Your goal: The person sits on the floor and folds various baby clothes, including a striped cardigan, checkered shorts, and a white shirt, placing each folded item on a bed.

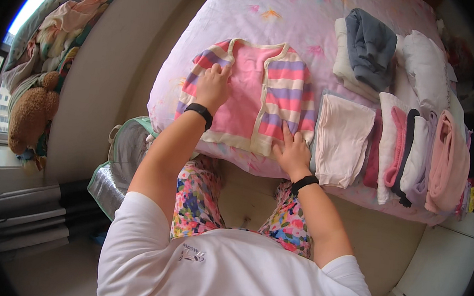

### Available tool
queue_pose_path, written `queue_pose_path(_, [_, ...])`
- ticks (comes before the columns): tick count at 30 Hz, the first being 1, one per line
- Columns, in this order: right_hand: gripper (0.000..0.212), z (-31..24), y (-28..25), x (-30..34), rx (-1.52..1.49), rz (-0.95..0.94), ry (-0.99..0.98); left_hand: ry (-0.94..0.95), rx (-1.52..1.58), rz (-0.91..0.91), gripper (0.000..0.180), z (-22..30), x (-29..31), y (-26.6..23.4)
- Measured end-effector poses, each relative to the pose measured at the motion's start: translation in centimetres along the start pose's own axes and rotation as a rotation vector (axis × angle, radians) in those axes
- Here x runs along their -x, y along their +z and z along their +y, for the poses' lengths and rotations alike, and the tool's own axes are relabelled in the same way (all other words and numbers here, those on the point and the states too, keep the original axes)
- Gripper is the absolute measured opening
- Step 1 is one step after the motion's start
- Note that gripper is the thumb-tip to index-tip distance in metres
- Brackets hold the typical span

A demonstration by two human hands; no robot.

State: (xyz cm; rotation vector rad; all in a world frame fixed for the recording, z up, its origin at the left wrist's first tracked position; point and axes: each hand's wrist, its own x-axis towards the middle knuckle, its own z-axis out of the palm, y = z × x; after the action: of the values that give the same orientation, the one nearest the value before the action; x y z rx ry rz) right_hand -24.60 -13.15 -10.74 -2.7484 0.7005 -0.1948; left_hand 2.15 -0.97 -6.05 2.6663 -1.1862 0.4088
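Note:
A child's striped cardigan (284, 93) in pink, purple and cream lies spread face up on the bed, its pink inside showing between the front edges. My left hand (213, 86) is on its left front panel near the neckline, fingers bent and closed on the cloth at the front edge. At the lower right corner, by the hem and sleeve end, my right hand (293, 152) rests with fingers apart, index finger stretched forward. Both wrists wear black bands.
The bed (225, 13) has a pink patterned cover. To the right lie a folded pale pink garment (345, 135), a row of folded clothes (448, 164), a grey-blue folded garment (370, 44) and a white bundle (425, 68). A silver-lined bag (128, 153) stands left of my legs.

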Motion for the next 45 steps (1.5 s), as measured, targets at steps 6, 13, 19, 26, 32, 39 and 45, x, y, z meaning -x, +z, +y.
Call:
queue_pose_path(6, [0.074, 0.2, -0.4, -1.3, -0.001, -0.1, -0.002, -0.193, 0.03, -0.199, 0.026, -1.0, -3.6, 0.4])
queue_pose_path(13, [0.073, -0.3, -0.7, -1.5, -0.033, -0.112, 0.011, -0.338, 0.9, -0.196, 0.047, 0.8, -7.8, 0.0])
queue_pose_path(19, [0.073, -0.2, -1.0, -1.6, -0.01, -0.18, 0.039, -0.081, 0.184, -0.145, 0.051, 3.5, 1.7, -0.4])
queue_pose_path(26, [0.072, 0.1, 0.1, -1.7, 0.0, -0.063, -0.008, -0.046, 0.082, -0.324, 0.037, 3.1, 8.7, -3.1])
queue_pose_path(32, [0.073, 0.4, 0.2, -1.9, 0.009, -0.129, 0.021, -0.282, 0.525, -0.426, 0.028, 2.4, 7.8, -3.9])
queue_pose_path(39, [0.074, 0.2, 0.0, -2.2, 0.026, -0.167, 0.035, -0.19, -0.044, 0.114, 0.04, 0.4, 11.2, -1.3])
queue_pose_path(45, [0.075, 0.1, -0.2, -2.3, 0.032, -0.195, 0.042, -0.559, 0.486, -0.092, 0.034, -3.6, 13.1, -0.2])
